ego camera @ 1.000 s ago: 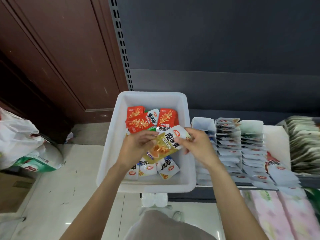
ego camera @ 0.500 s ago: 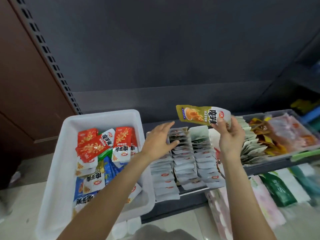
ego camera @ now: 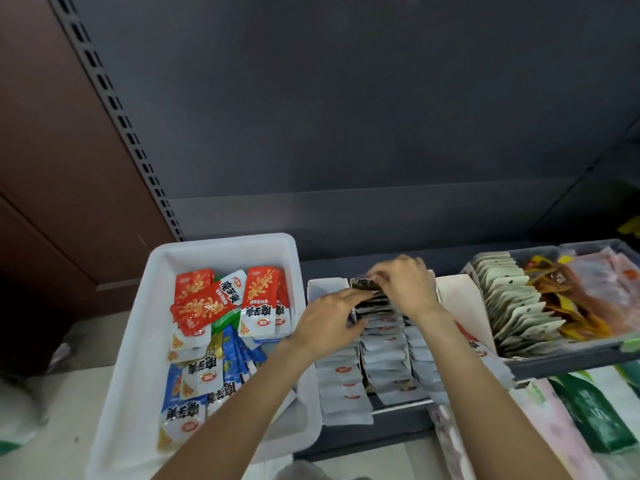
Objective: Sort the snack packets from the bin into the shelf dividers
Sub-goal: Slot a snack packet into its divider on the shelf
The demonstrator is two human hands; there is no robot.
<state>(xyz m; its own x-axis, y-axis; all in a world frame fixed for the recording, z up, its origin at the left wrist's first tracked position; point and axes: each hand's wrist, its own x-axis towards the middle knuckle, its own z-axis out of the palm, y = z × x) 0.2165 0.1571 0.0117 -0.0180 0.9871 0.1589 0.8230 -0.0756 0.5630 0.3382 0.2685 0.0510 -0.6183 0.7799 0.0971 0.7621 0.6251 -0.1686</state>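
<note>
Right hand pinches a snack packet at the back of the middle divider row; left hand, fingers straight, presses the packets beside the white bin.

Head camera looks forward and down, close over the bin and shelf dividers.

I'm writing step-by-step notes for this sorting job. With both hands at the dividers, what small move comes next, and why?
Probably let go and seat the packet fully. The right hand pinches it at the back of the middle row, while the left hand holds the stacked packets forward, leaving a gap.
</note>
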